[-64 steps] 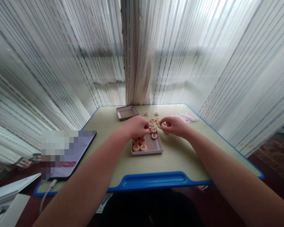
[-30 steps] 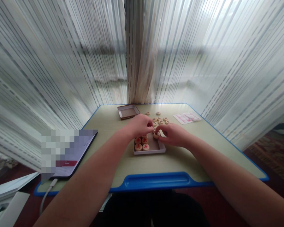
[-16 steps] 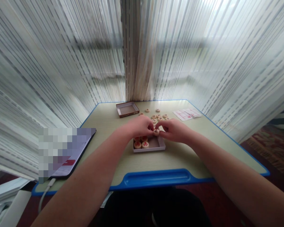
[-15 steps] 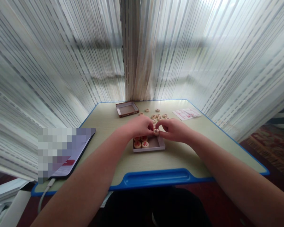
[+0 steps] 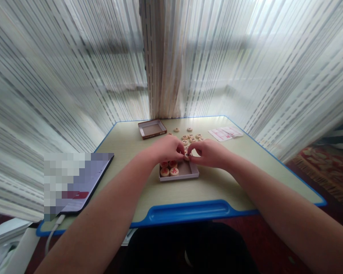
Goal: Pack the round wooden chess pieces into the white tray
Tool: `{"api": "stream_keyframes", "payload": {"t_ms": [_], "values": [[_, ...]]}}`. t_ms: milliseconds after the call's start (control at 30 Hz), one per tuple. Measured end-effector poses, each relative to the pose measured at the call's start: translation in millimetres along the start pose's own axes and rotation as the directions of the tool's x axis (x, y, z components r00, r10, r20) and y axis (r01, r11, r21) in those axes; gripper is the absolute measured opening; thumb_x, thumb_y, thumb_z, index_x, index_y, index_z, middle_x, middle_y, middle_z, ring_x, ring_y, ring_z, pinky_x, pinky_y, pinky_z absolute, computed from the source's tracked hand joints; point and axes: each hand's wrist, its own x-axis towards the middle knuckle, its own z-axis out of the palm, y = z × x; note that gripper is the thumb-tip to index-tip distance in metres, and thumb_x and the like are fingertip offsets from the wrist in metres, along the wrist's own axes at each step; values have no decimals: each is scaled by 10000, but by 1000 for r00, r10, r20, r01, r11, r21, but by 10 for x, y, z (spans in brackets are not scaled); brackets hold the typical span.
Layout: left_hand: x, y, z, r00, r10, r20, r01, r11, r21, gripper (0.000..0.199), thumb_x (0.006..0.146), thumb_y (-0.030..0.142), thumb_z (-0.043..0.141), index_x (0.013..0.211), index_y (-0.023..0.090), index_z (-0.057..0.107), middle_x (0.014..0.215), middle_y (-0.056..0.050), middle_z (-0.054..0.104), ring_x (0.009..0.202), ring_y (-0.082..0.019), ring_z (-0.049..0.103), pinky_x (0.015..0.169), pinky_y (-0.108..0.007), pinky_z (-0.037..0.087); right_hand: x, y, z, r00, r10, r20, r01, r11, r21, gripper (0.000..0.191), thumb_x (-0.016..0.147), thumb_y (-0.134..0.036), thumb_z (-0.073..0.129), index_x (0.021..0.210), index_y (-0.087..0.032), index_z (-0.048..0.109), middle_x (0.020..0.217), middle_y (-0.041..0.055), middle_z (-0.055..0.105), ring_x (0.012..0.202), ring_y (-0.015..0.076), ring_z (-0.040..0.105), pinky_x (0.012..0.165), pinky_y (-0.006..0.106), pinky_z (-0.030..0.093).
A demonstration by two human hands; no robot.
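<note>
A shallow white box (image 5: 179,177) stands on the pale table, with round wooden pieces marked in red, such as one piece (image 5: 174,172), in its left part. Over the box's far side, my left hand (image 5: 170,148) and my right hand (image 5: 207,152) meet at a small round piece (image 5: 186,156), pinching it between their fingertips. Several more pieces with dark marks, one of them (image 5: 192,139) among a loose group, lie on the table just beyond my hands. My fingers partly hide the box's far edge.
Behind on the left lies an open brown box lid (image 5: 152,136). A printed paper sheet (image 5: 225,133) is at the back right. A tablet-like device (image 5: 85,186) with a white cable (image 5: 55,231) rests at the left edge. The blue-rimmed table (image 5: 188,211) has a front tray groove.
The piece between my fingertips has shifted slightly left and away from me relative to the box. The whole view has moved slightly.
</note>
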Motion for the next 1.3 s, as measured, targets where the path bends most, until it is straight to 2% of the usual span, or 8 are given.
{"api": "stream_keyframes", "payload": {"t_ms": [267,500,633,767,967,1033,1167,1300], "values": [[5,-4,14,1000,20,-1,-20,1000,21,225,678,299,602,805,180,744,703,-21,692,660,-138,590,614,-222,406,-4,20,-8,998,-15,-55,17,999,28,200,720,-352,598,819,-215,707,539,-23,517,506,91,393,509,227,242],[-4,30,6,1000,-8,-21,8,999,44,219,687,277,587,799,174,744,675,-20,688,640,-132,582,600,-216,398,2,73,-64,980,25,-197,-10,997,76,193,703,-212,518,764,-176,698,486,-32,464,476,90,389,504,232,252],[-4,53,3,1000,27,-11,-27,999,44,252,700,361,605,776,166,743,683,-32,692,632,-133,578,596,-221,392,1,69,-73,991,-8,-133,19,996,82,165,694,-242,567,767,-185,704,486,-40,468,474,82,396,507,224,258],[7,41,11,998,64,-18,-63,996,70,234,714,335,600,792,169,746,722,-39,703,659,-135,587,617,-219,394,11,68,-43,997,-19,-71,23,998,62,170,683,-315,631,784,-211,719,490,-44,476,474,77,384,502,220,252],[-2,19,5,999,44,-7,-43,995,94,216,714,283,586,813,179,748,706,-28,705,647,-130,591,616,-215,401,23,103,-45,998,-14,-67,21,995,100,161,694,-296,621,775,-199,720,476,-49,464,464,73,392,496,217,264],[-4,6,-2,999,10,-44,-5,993,120,209,710,239,574,806,176,748,701,-32,706,651,-133,592,620,-221,405,35,138,-46,993,20,-118,-6,993,118,163,713,-279,590,765,-185,713,469,-49,461,452,73,393,491,219,270],[14,-31,-10,980,-14,-196,41,990,137,218,728,248,555,811,171,741,783,-47,715,721,-154,609,682,-242,425,98,262,27,960,111,-258,-75,986,147,185,742,-257,539,766,-167,699,481,-37,496,447,81,411,492,224,289],[47,-82,-2,948,-47,-314,96,985,142,245,760,289,527,833,178,733,840,-55,715,794,-179,617,733,-261,444,223,400,185,937,104,-334,-54,986,158,248,805,-268,486,879,-163,699,598,13,608,543,126,505,564,250,379]]}}
